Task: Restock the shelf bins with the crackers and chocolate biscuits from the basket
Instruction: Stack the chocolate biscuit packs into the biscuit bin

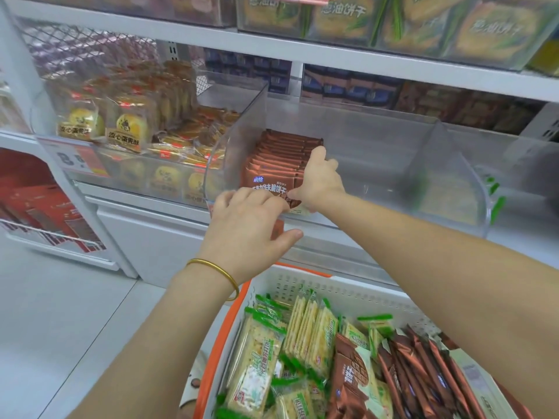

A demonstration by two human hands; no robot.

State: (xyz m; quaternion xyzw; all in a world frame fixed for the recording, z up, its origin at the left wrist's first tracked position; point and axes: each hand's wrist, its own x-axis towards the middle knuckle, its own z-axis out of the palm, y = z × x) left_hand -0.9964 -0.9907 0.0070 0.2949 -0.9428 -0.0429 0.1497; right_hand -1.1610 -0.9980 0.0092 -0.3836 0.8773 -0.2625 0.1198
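The right hand (320,179) is curling round the side of the row of chocolate biscuit packs (281,158) in the clear shelf bin (378,164). The left hand (251,225) is bending its fingers over the front pack, probably so the packs are standing straight and snug. Green cracker packs (302,328) are lying in the basket (348,291) below.
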